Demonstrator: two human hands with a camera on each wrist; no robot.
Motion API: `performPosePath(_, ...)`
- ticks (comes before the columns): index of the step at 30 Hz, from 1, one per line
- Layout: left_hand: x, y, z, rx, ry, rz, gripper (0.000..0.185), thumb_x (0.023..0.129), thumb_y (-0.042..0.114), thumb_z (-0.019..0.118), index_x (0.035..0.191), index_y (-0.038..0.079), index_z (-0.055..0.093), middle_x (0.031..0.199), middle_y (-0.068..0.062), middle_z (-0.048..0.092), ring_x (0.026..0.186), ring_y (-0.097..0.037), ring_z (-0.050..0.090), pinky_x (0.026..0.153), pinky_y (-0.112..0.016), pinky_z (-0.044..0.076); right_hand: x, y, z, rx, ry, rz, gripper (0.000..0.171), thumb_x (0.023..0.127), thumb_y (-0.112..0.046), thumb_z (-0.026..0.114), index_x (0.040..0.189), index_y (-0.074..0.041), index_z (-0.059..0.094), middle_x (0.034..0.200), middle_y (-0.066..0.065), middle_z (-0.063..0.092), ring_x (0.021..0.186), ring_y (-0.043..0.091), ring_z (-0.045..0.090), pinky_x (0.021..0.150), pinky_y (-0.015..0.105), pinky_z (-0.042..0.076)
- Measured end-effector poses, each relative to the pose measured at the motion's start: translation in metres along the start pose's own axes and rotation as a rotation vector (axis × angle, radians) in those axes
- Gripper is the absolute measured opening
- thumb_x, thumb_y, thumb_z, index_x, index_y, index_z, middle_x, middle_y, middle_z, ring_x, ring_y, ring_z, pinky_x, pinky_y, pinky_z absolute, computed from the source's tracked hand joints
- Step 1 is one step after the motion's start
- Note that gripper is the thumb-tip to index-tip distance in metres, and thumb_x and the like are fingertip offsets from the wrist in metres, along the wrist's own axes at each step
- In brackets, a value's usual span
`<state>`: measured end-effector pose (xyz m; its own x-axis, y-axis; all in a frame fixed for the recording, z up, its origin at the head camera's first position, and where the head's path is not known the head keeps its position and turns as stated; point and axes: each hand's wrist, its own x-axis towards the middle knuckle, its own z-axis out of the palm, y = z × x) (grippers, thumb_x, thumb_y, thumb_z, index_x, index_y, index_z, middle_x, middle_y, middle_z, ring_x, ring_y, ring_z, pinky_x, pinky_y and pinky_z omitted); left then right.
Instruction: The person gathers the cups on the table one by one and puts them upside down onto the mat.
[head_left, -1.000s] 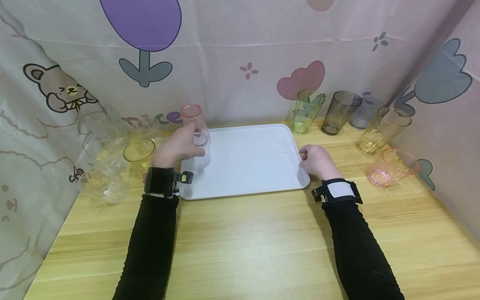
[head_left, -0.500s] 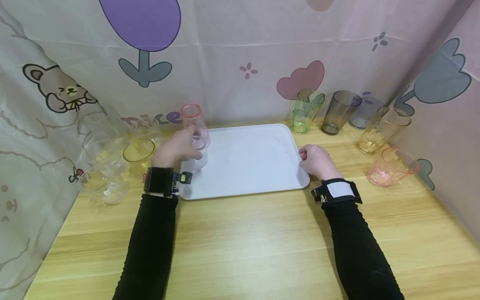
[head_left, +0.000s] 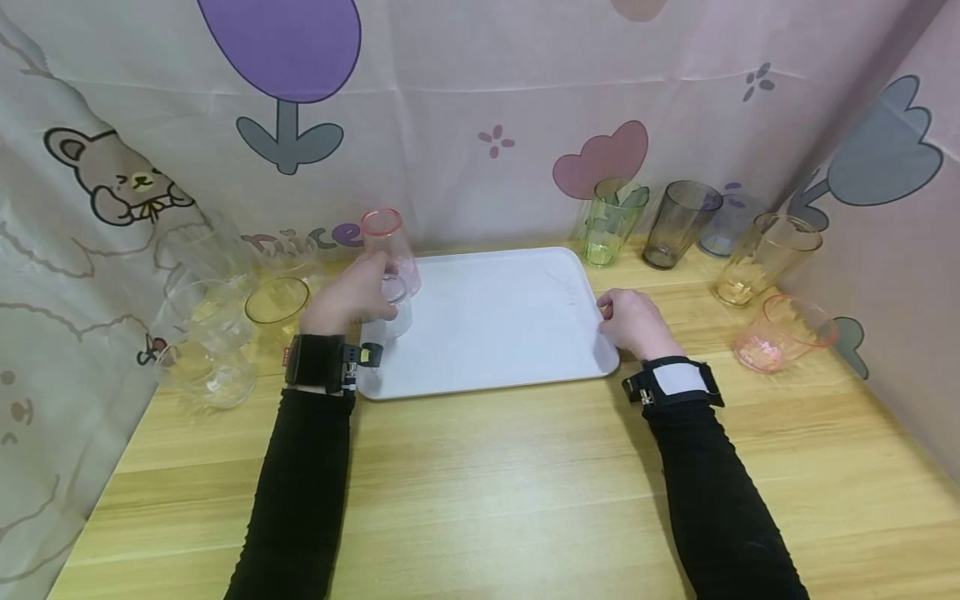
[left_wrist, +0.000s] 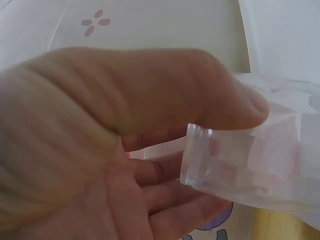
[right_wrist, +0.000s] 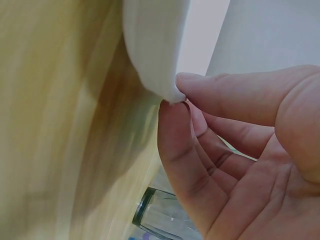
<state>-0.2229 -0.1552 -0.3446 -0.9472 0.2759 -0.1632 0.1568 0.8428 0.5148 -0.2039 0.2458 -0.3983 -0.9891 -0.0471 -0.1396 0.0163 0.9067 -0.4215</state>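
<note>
At the left end of the white tray (head_left: 498,321), my left hand (head_left: 348,298) holds a small clear glass (head_left: 397,315). The left wrist view has the thumb (left_wrist: 230,105) across the near side of that faceted glass, with the other fingers behind it. Just beyond the hand stands a tall pink-tinted glass (head_left: 385,233) with a red-pink rim, its lower part partly covered by the hand. My right hand (head_left: 637,321) pinches the tray's right edge; in the right wrist view the thumb (right_wrist: 225,95) lies on top of the rim and a finger beneath it.
Several clear glasses (head_left: 213,375) and an amber glass (head_left: 277,308) stand left of the tray. To the right are a green glass (head_left: 611,225), a dark grey glass (head_left: 678,229), a bluish glass (head_left: 727,229), a yellowish glass (head_left: 761,262) and a pink glass (head_left: 776,337). A patterned curtain (head_left: 465,100) borders the table.
My left hand and the clear glass have shifted slightly left and toward the person, apart from the pink-rimmed glass. The right hand and tray have kept their places.
</note>
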Motion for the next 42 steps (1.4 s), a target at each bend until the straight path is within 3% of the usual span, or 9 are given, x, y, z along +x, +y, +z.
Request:
performPosePath(5,-0.002,-0.001,0.0,0.015,0.006,-0.032,0.071,0.081,-0.002,0.074,0.145,-0.003,0.045,0.146,-0.024,0.041,0.121,-0.037,0.046,0.101,-0.052,0.05,0.0,0.0,0.0,0.002,-0.002,0.009,0.039,0.094,0.0,0.063,0.132,0.01,0.061,0.112,0.022,0.065,0.102,0.035,0.058,0.092,0.05,0.049)
performPosePath(15,-0.002,0.0,0.0,0.002,0.005,-0.054,0.071,0.082,-0.006,0.073,0.148,0.0,0.046,0.146,-0.024,0.041,0.119,-0.038,0.046,0.096,-0.05,0.053,0.002,0.0,0.001,0.004,-0.001,0.01,0.04,0.094,0.0,0.063,0.132,0.009,0.061,0.113,0.022,0.064,0.103,0.035,0.058,0.092,0.049,0.05)
performPosePath(22,-0.006,0.006,-0.005,0.019,0.03,-0.039,0.071,0.084,0.0,0.076,0.148,-0.003,0.045,0.149,-0.024,0.041,0.128,-0.038,0.044,0.104,-0.055,0.049,0.001,0.0,0.0,0.005,-0.006,0.011,0.041,0.094,-0.002,0.064,0.133,0.009,0.06,0.114,0.023,0.065,0.103,0.036,0.058,0.092,0.05,0.05)
performPosePath(28,-0.009,0.016,-0.009,0.014,0.125,0.022,0.065,0.086,0.006,0.073,0.145,-0.003,0.047,0.156,-0.023,0.036,0.137,-0.039,0.038,0.109,-0.059,0.045,0.0,0.002,0.0,0.016,-0.006,0.004,0.047,0.093,-0.012,0.069,0.134,0.01,0.06,0.117,0.024,0.065,0.104,0.037,0.059,0.093,0.051,0.049)
performPosePath(32,-0.007,0.026,-0.006,0.016,0.187,0.119,0.055,0.088,0.009,0.073,0.138,-0.004,0.053,0.146,-0.024,0.045,0.133,-0.039,0.042,0.11,-0.058,0.045,-0.002,0.002,-0.001,0.032,-0.003,-0.007,0.048,0.093,-0.015,0.07,0.133,0.01,0.06,0.118,0.025,0.066,0.106,0.037,0.06,0.095,0.052,0.05)
performPosePath(35,-0.003,0.034,0.002,0.009,0.192,0.218,0.048,0.09,0.009,0.073,0.133,-0.005,0.056,0.133,-0.023,0.053,0.124,-0.038,0.049,0.107,-0.053,0.047,-0.003,0.002,-0.001,0.047,0.003,-0.018,0.048,0.095,-0.018,0.069,0.133,0.01,0.06,0.121,0.027,0.066,0.111,0.039,0.062,0.098,0.053,0.05)
performPosePath(42,0.007,0.058,0.03,0.06,0.13,0.329,0.038,0.094,0.013,0.075,0.129,0.005,0.064,0.118,-0.01,0.064,0.109,-0.025,0.059,0.096,-0.039,0.052,-0.006,0.001,-0.003,0.076,-0.003,-0.009,0.05,0.1,-0.025,0.065,0.136,0.009,0.059,0.127,0.028,0.065,0.116,0.04,0.061,0.101,0.054,0.049)
